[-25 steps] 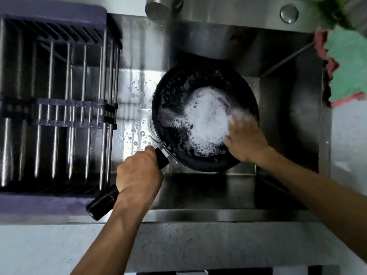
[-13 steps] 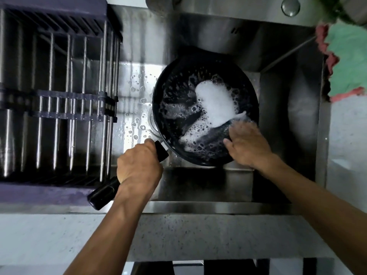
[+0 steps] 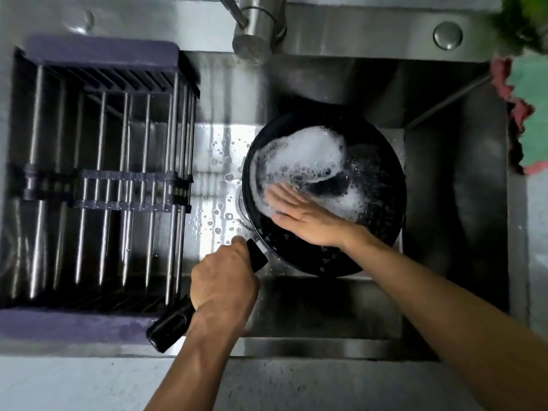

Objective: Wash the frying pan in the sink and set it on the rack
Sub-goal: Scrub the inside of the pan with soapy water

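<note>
A black frying pan (image 3: pixel 376 185) sits tilted in the steel sink (image 3: pixel 444 161), its inside covered with white foam. My left hand (image 3: pixel 221 283) grips the pan's black handle (image 3: pixel 175 324), which points toward the near left. My right hand (image 3: pixel 302 213) lies flat inside the pan, fingers straight and pointing left, pressing on the soapy bottom near the left rim. I cannot tell whether a sponge lies under the palm. The purple-framed rack (image 3: pixel 98 179) with steel bars sits over the sink's left part.
The steel tap (image 3: pixel 255 31) stands behind the pan, no water visibly running. A green and pink cloth (image 3: pixel 530 120) hangs at the sink's right edge. A round steel cap (image 3: pixel 447 35) sits on the back ledge. Pale countertop (image 3: pixel 74 384) runs along the near side.
My right hand has swept from the pan's right side to its left side, fingers now stretched flat. Foam has spread toward the pan's far left. The view has shifted back, showing the tap.
</note>
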